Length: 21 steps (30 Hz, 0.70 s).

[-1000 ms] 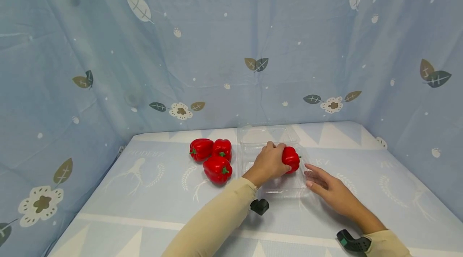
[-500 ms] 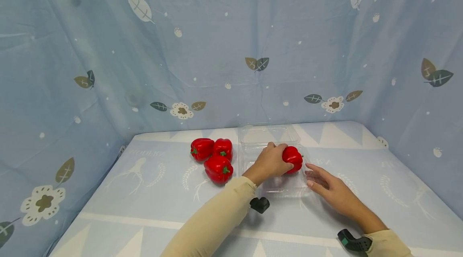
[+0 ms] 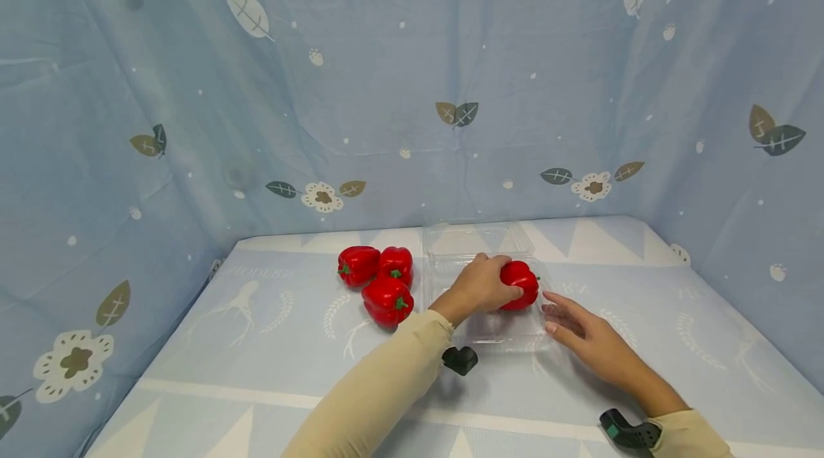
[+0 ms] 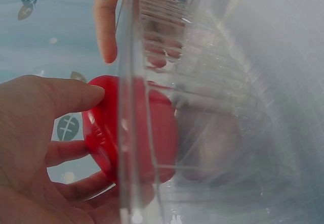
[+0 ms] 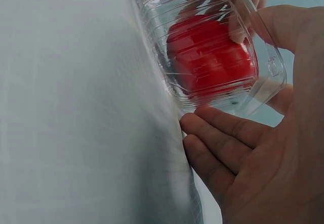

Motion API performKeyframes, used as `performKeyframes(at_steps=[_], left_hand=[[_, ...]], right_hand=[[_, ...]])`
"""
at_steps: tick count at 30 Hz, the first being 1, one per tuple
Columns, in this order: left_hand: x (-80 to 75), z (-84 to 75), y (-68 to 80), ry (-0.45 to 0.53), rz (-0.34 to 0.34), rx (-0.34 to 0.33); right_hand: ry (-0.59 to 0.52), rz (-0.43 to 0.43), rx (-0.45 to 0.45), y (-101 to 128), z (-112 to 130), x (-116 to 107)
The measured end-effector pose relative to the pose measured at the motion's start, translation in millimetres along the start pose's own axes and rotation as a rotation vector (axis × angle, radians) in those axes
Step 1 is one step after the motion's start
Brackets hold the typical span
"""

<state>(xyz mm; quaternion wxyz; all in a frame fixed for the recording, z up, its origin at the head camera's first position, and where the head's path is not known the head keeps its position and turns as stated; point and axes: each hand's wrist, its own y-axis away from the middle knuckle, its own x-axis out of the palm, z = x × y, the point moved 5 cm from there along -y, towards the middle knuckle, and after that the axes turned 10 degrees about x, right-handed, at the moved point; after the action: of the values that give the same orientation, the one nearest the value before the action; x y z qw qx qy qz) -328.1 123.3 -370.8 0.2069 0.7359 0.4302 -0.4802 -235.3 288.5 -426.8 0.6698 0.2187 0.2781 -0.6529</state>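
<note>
Left hand (image 3: 479, 286): grip curled round a red pepper (image 3: 520, 284), thumb over the top and fingers beneath, as the left wrist view showed. The pepper sat inside the clear tray (image 3: 508, 329), towards its far right part, directly ahead of the palm; it was squat, with no long axis to speak of.

Right hand (image 3: 582, 333): fingers straight and relaxed, holding nothing, tips against the tray's right wall just below the pepper. The left hand was the nearer, being on it.

Lid (image 3: 476, 237): clear, hinged back, lying flat beyond the tray.

Three more peppers (image 3: 385, 279): a touching cluster left of the tray, just beside it.

Desk (image 3: 257, 343): covered in a pale blue printed cloth.

Room: blue leaf-and-flower curtains (image 3: 193, 86) hung on three sides.
</note>
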Motion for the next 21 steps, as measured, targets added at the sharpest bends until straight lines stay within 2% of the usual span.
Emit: performKeyframes(at_steps=[9, 21], left_hand=[[-5.5, -0.3, -0.1, -0.032, -0.015, 0.029], [1.0, 1.4, -1.0, -0.071, -0.01, 0.041]], right_hand=[[-0.002, 0.0, 0.004, -0.4, 0.7, -0.9], [-0.003, 0.005, 0.014, 0.0, -1.0, -0.3]])
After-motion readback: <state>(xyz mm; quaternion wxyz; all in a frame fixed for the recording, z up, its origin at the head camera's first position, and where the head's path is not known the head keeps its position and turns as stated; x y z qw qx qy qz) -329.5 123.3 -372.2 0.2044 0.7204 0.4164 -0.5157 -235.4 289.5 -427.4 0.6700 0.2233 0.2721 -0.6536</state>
